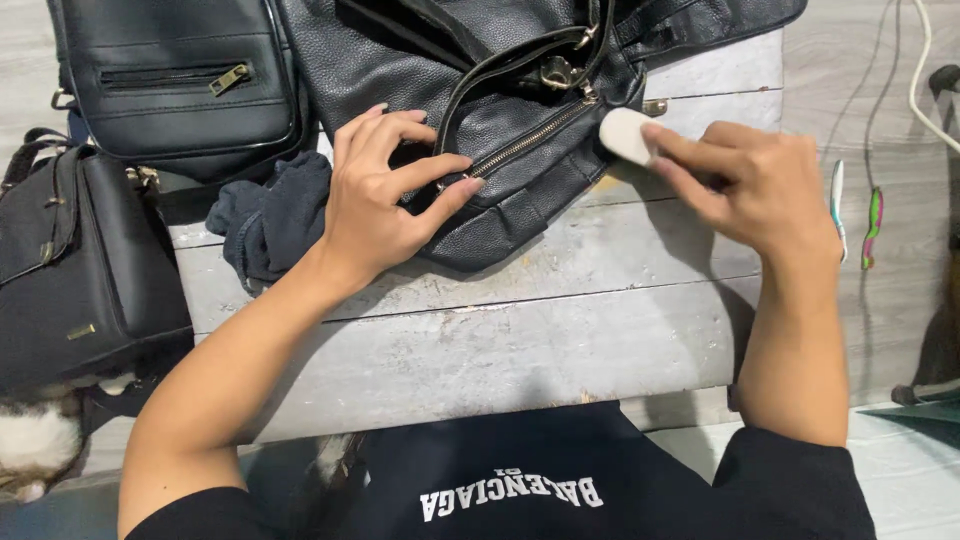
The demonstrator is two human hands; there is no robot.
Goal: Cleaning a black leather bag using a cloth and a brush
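— Where's the white sponge block (625, 133) sitting right now?

— Pressed against the black leather handbag (520, 120), just at the right end of the brass zipper (530, 140). The right hand (745, 185) has it pinched between fingertips and thumb, fingers closed on the block's right side, so the block sticks out to the left of that hand, toward the bag.

— And the other hand?

— The left hand (385, 195) lies flat-ish on the bag, fingers spread and curled a little, holding nothing. Its fingertips rest on the leather just beside the lower left end of the zipper, pinning the bag down on the grey wooden tabletop (520, 340).

— Which way does the zipper run?

— Diagonally: from low near the left hand's fingertips up and to the right, ending at the block. So its long axis links the two hands, the left at the lower end, the right at the upper. The right hand is clearly the nearer one to the block; the left is well apart from it.

— What's around the bag?

— A crumpled dark blue cloth (265, 215) lies touching the bag's left edge, partly under the left wrist. Above it stands a boxy black bag with a front zip pocket (185, 85). Further left, off the table's edge, there's another black bag with a flap (75, 260). On the far right, on the pale floor, two toothbrushes (855, 215) lie side by side, and a white cable (925, 80) curves past above them.
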